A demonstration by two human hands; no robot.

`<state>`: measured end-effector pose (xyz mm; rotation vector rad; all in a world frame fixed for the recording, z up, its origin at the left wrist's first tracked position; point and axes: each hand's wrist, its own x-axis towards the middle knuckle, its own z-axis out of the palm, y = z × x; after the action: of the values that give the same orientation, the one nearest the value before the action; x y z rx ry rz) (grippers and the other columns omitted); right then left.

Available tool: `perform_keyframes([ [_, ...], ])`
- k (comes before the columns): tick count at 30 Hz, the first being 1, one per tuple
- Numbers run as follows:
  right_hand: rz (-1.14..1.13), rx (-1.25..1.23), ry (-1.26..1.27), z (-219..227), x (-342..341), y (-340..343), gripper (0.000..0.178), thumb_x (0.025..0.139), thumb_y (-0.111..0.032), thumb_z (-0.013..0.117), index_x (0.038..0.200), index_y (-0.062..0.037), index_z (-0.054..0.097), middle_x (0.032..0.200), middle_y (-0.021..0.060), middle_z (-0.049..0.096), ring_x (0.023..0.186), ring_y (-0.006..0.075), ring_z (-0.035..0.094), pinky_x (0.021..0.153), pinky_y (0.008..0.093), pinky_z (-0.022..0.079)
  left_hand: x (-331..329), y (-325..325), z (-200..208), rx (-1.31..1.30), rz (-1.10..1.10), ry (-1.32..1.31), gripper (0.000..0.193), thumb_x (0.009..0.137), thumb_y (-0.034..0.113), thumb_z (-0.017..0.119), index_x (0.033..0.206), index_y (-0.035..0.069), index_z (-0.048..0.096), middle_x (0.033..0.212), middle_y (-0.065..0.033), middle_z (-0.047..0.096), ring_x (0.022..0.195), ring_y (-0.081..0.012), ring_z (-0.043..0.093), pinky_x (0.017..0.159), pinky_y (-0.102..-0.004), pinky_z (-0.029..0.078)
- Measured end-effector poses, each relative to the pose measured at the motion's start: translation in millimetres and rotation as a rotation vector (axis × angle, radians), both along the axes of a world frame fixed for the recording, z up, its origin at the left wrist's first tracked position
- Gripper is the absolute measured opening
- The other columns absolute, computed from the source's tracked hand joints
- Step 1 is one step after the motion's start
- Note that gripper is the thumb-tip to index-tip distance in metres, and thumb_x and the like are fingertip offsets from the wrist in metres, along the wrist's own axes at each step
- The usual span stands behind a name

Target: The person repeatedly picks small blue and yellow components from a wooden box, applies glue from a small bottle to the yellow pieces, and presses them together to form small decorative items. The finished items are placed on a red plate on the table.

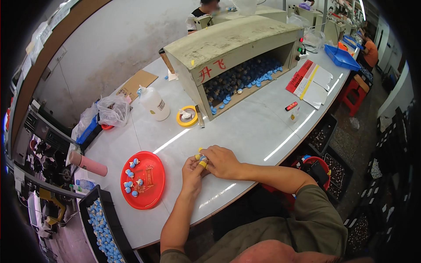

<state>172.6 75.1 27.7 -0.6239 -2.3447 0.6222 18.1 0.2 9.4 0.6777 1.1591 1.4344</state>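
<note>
Pale table [245,138]: red plate [148,161], probably tape [186,125]

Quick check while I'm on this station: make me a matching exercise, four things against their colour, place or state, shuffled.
1. Left hand and right hand
2. Round plate
3. Large bottle
4. Long bin

A. Black, holding many blue pieces, at the lower left
B. White, standing on the table left of the box-shaped machine
C. Together at a small blue piece
D. Red, with a few blue-and-white pieces on it

Pairs: 1-C, 2-D, 3-B, 4-A
</note>
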Motion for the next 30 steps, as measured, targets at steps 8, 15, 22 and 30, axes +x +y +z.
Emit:
perform_keyframes([
  [8,-0.746,0.216,0.485,-21.0,120.6,53.0,0.062,0.075,-0.005,0.076,0.129,0.0018,0.047,0.124,0.0206,0.052,0.119,0.0388,0.050,0.107,0.0441,0.038,-13.7,0.8,4.7,-0.037,0.018,-0.071,0.026,0.097,0.013,0.065,0.119,0.003,0.055,0.108,-0.0083,0.066,0.091,-0.0175,0.070,0.071,-0.0222,0.058],
  [15,-1.320,0.066,0.034,-39.9,252.8,110.8,0.056,0.082,-0.029,0.075,0.124,-0.0014,0.051,0.124,0.0195,0.053,0.125,0.0357,0.047,0.106,0.0469,0.034,-7.6,-1.0,12.5,-0.206,-0.177,0.009,0.026,0.095,0.013,0.069,0.116,0.001,0.059,0.113,-0.0113,0.067,0.087,-0.0168,0.070,0.072,-0.0216,0.057],
  [22,-0.682,-0.270,0.509,-44.2,179.5,108.0,0.028,0.090,-0.015,0.071,0.105,0.0004,0.053,0.088,0.0081,0.063,0.076,0.0171,0.061,0.071,0.0304,0.051,-8.9,1.1,3.6,-0.175,-0.258,0.072,0.036,0.093,0.007,0.068,0.126,-0.001,0.057,0.110,-0.0126,0.069,0.093,-0.0172,0.071,0.073,-0.0230,0.058],
  [30,-0.094,-0.517,0.357,-6.3,63.1,12.1,0.035,0.086,-0.010,0.072,0.113,0.0025,0.052,0.097,0.0114,0.066,0.088,0.0151,0.063,0.078,0.0291,0.051,-18.3,-3.2,4.9,-0.208,-0.338,0.071,0.035,0.094,0.011,0.069,0.125,-0.002,0.060,0.109,-0.0118,0.069,0.095,-0.0171,0.070,0.077,-0.0237,0.057],
])
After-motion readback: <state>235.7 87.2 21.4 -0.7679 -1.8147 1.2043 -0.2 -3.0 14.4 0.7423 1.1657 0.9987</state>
